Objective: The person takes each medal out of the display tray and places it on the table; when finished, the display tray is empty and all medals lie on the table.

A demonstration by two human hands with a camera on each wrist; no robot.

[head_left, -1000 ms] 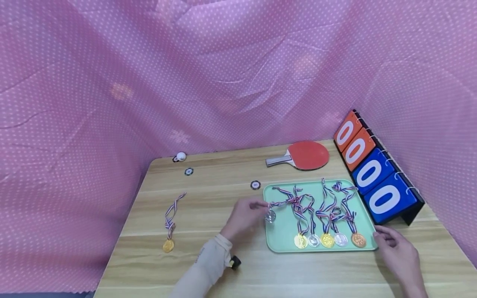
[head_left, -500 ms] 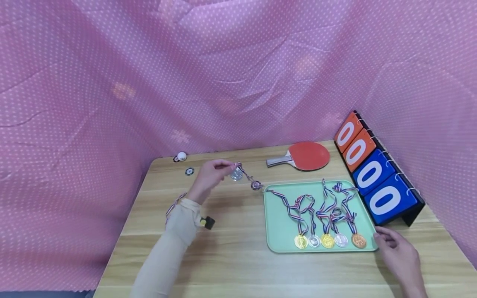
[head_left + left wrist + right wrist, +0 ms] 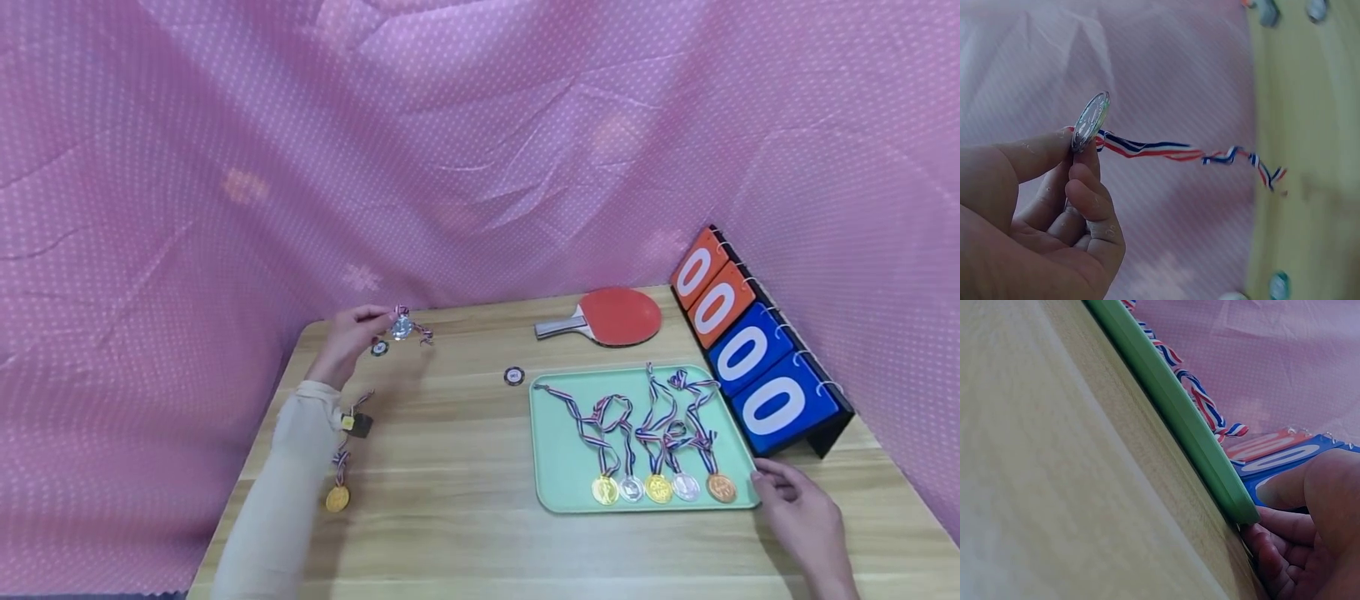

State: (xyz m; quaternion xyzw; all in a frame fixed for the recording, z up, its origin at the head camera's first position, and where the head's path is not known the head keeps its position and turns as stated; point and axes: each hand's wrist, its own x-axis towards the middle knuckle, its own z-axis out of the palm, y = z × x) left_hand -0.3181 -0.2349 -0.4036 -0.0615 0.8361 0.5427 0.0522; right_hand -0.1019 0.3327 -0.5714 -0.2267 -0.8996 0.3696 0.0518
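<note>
Medal, round, silver-coloured, metallic: pinched between fingers of left hand, above far-left wood-grain worktop; striped ribbon therefore dangles. Right hand grips corner of pale-green rectangular tray, presumably steadying it.

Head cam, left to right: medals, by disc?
Loose gold medal → silver medal in the left hand → then on the tray: first gold, first silver, second gold, second silver, bronze.
</note>
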